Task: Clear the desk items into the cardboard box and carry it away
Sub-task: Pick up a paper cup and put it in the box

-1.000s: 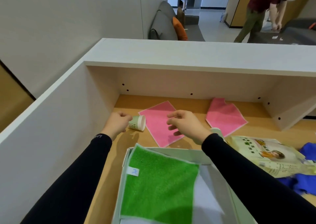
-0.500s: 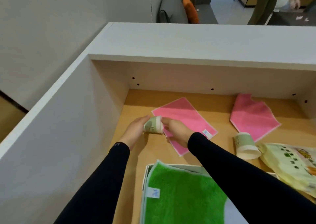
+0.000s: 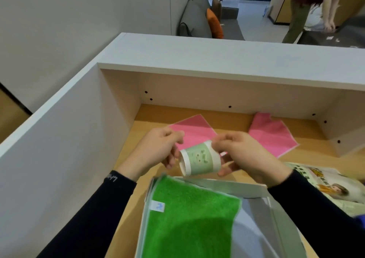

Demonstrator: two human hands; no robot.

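Note:
A green-and-white paper cup point(image 3: 199, 160) lies sideways in the air, just above the far rim of the box point(image 3: 227, 185). My right hand point(image 3: 243, 155) grips its right end with the thumb on top and fingers beneath. My left hand point(image 3: 158, 149) is curled at its left end, fingers touching it. A green towel point(image 3: 193, 222) lies inside the box. Two pink cloths lie on the wooden desk point(image 3: 136, 139), one point(image 3: 194, 128) behind my hands, one point(image 3: 273, 136) to the right.
A printed snack bag point(image 3: 327, 184) lies right of the box, with a bit of blue cloth point(image 3: 360, 219) at the frame edge. White partition walls point(image 3: 79, 129) close the desk at left and back. A person point(image 3: 308, 7) bends over in the room beyond.
The cup has come up off the desk and moved nearer, over the box's far rim. My right hand has taken hold of its right end. The second cup is hidden.

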